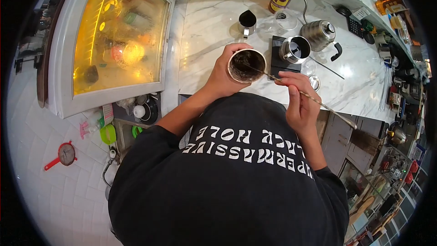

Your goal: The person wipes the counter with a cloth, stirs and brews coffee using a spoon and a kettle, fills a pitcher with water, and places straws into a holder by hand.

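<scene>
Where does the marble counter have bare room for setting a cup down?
The marble counter is bare between the fridge and steel pitcher, and right of the gooseneck kettle. Crowded: around the black scale and metal pot.

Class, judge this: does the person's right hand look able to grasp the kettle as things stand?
Probably not without letting go: the right hand holds a long stirrer, though the kettle stands nearby, handle unobstructed.

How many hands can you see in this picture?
2. The left hand is around a cup; the right hand, beside it, holds a long thin stirrer that reaches into that cup. No other hands show.
</scene>
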Available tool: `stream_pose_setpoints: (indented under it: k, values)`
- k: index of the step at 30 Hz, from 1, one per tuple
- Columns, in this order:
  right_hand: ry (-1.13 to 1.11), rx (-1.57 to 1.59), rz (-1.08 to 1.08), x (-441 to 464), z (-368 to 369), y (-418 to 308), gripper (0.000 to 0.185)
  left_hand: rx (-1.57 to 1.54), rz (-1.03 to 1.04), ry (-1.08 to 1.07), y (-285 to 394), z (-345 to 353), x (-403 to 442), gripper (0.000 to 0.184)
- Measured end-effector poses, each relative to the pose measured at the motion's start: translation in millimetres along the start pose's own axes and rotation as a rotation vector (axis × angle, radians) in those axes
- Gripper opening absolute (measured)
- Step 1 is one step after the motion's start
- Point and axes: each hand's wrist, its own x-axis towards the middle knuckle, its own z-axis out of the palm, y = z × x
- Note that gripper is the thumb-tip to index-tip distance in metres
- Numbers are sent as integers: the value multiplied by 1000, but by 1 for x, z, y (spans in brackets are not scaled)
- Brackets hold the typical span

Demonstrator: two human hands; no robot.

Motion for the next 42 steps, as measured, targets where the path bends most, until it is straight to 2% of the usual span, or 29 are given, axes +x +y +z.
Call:
stream_pose_setpoints:
  k: [8,15,24,36,39,42]
  values:
    - [-150,-40,-279,22,-34,-41,8,-95,96,-100,48,-11,1,91]
    - [-223,-66,-328,26,-52,-59,12,-32,252,-92,62,-13,-2,94]
    - [-203,-34,-255,16,-58,-62,14,-32,321,44,66,6,-9,86]
    - [-20,74,-100,-6,-40,-54,17,-17,224,-117,67,-3,-8,88]
    - [-41,115,-3,-12,-38,-51,31,17,201,-116,66,-5,-8,89]
    - [-19,130,-5,-12,-33,-47,33,30,219,-118,63,-7,-5,89]
